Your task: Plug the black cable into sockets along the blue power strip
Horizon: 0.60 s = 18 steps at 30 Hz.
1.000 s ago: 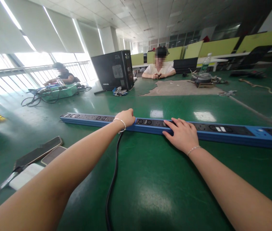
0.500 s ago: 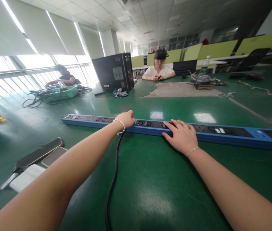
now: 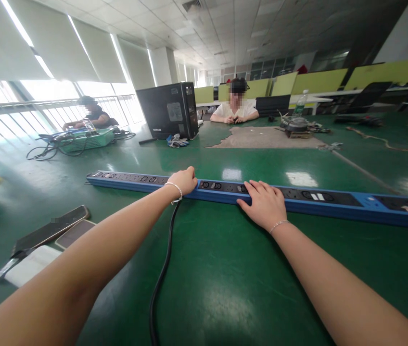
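Observation:
A long blue power strip (image 3: 222, 193) with black socket panels lies across the green table. My left hand (image 3: 185, 181) is closed over the strip, left of its middle. A black power cord (image 3: 169, 240) runs from beneath this hand toward the table's near side. The cord's end is hidden inside my left fingers. Farther right, my right hand (image 3: 267, 203) lies on the strip, its fingers spread over the top and its thumb at the near edge. Several sockets show between the two hands.
Beyond the strip stand a black computer case (image 3: 166, 110), gloves (image 3: 177, 141) and a green basket (image 3: 88, 141) with cables. A person (image 3: 235, 108) sits opposite, another (image 3: 94, 115) at far left. A bottle (image 3: 300, 103) stands back right. Dark flat panels (image 3: 50, 228) lie near left.
The view has tilted and shifted slightly. Both hands stay at about the same places on the power strip, the left closed and the right spread.

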Tool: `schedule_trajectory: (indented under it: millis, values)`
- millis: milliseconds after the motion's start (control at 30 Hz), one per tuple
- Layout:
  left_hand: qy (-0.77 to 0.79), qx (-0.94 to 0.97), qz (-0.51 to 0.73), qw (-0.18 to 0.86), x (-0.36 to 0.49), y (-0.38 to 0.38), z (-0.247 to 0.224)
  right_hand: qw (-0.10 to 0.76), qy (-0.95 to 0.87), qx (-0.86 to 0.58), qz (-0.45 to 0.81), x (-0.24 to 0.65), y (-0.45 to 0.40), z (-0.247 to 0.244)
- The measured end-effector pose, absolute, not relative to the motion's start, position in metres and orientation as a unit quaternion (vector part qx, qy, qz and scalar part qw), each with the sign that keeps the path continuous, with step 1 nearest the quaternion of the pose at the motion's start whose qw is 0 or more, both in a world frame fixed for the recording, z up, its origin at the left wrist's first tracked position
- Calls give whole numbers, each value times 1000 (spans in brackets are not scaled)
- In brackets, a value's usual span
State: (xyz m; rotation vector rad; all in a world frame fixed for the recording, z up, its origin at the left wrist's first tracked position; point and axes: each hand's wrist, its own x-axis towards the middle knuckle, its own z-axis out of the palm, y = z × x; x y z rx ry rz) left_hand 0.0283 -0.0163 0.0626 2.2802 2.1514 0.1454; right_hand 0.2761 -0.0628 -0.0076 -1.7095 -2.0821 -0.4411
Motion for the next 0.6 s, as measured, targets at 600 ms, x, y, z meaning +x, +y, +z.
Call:
schedule_trajectory:
  millis: [600]
  values:
    - [617,762,137,142,111,-20,94,202,-749,-613,-150,274,-65,-6]
